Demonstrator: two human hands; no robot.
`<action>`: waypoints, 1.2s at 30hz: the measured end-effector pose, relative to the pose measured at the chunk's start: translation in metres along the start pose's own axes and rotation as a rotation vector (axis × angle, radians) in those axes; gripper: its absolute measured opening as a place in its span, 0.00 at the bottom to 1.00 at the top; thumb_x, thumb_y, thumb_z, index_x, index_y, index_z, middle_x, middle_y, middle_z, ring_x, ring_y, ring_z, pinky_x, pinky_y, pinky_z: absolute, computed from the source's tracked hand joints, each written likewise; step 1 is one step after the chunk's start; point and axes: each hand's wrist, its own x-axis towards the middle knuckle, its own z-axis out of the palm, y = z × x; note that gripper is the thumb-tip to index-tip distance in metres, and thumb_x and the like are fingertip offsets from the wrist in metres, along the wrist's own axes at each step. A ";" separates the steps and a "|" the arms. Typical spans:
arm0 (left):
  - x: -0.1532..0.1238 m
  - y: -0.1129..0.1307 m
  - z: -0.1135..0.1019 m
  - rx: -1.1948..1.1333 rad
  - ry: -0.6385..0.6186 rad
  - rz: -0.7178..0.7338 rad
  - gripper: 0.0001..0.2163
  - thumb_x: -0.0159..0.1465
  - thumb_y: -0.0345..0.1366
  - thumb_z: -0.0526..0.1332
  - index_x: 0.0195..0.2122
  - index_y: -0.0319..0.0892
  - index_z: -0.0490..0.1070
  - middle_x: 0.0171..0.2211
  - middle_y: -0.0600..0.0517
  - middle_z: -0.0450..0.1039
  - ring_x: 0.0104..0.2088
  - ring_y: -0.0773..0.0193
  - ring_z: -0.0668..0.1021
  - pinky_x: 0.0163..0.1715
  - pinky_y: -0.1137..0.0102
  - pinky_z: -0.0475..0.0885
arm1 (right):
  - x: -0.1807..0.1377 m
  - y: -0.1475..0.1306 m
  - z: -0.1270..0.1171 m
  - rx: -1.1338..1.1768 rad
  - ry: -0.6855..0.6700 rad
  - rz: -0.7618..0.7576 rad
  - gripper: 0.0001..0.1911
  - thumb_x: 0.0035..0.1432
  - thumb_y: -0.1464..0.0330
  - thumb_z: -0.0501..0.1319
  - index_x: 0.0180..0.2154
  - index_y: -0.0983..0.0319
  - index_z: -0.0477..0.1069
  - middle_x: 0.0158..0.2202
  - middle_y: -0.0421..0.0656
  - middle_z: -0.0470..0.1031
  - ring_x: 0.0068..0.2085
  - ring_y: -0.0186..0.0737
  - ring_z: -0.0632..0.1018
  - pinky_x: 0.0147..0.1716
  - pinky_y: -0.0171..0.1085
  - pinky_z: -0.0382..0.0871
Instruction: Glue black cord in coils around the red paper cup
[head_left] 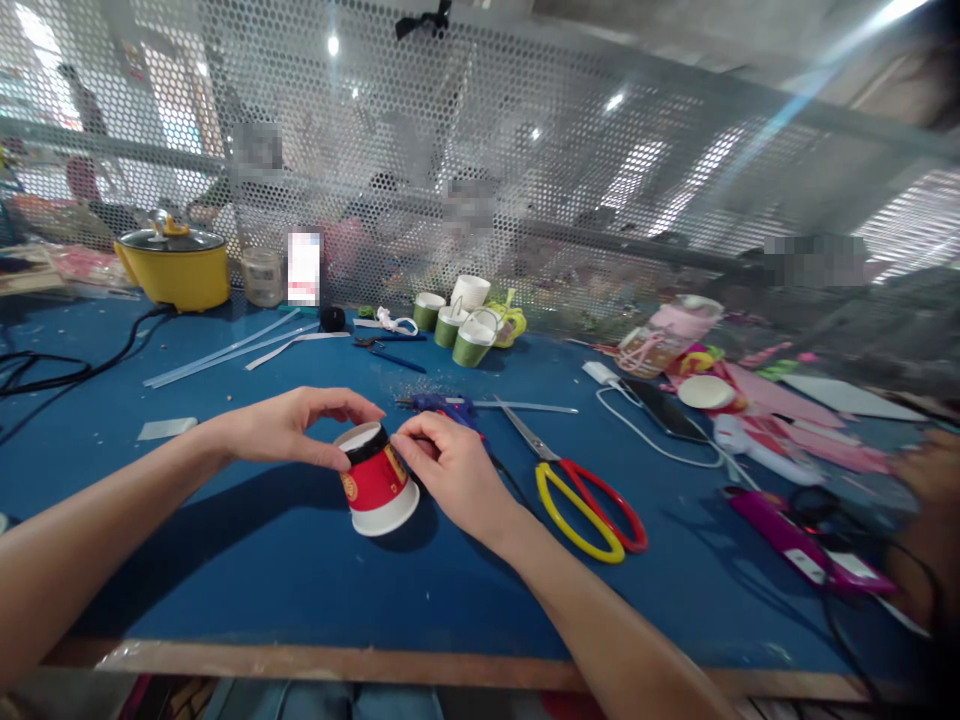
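A small red and white paper cup [375, 486] with a black band [366, 446] round its narrower upper end tilts just above the blue table. My left hand [300, 425] grips it from the left, thumb on the near side and fingers over the far rim. On the right, my right hand [454, 465] has its thumb and forefinger pinched at the black band's edge. Just behind that hand lies a blue glue gun [450, 403] with a clear glue stick [529, 406]. Scissors [581, 495] with red and yellow handles rest to the right.
Green and white cups [474, 340] stand at the back, with blue-handled pliers [390, 350] nearby. A yellow electric pot [184, 270] and a phone [304, 268] are back left. To the right lie a dark phone [664, 408] and a purple power strip [806, 545], near another person's hand [934, 475].
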 end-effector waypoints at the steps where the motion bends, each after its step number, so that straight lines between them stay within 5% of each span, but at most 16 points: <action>1: 0.000 0.000 0.000 -0.004 -0.003 -0.004 0.21 0.54 0.32 0.64 0.50 0.42 0.65 0.49 0.47 0.69 0.50 0.58 0.71 0.50 0.64 0.65 | 0.000 0.000 0.000 0.008 -0.004 0.005 0.08 0.57 0.70 0.55 0.27 0.61 0.67 0.25 0.39 0.71 0.28 0.33 0.71 0.28 0.32 0.64; 10: -0.001 -0.002 -0.002 -0.031 -0.032 -0.010 0.22 0.55 0.31 0.63 0.51 0.41 0.64 0.50 0.47 0.67 0.51 0.58 0.69 0.52 0.64 0.63 | 0.001 0.006 0.007 0.080 -0.050 0.050 0.07 0.58 0.69 0.52 0.28 0.61 0.63 0.27 0.40 0.69 0.30 0.34 0.70 0.32 0.34 0.64; 18: 0.001 -0.006 -0.002 -0.074 -0.036 -0.001 0.22 0.54 0.30 0.64 0.51 0.41 0.64 0.50 0.47 0.67 0.52 0.58 0.68 0.53 0.63 0.61 | -0.004 0.007 0.017 0.168 -0.088 0.165 0.10 0.61 0.64 0.47 0.29 0.60 0.57 0.24 0.38 0.64 0.26 0.34 0.68 0.26 0.34 0.61; 36: 0.002 -0.001 0.008 -0.031 0.005 -0.036 0.26 0.52 0.33 0.65 0.53 0.43 0.61 0.53 0.47 0.64 0.51 0.58 0.68 0.53 0.62 0.62 | -0.007 0.003 0.023 0.124 0.028 0.154 0.08 0.62 0.64 0.44 0.30 0.59 0.53 0.23 0.38 0.64 0.23 0.34 0.69 0.23 0.33 0.61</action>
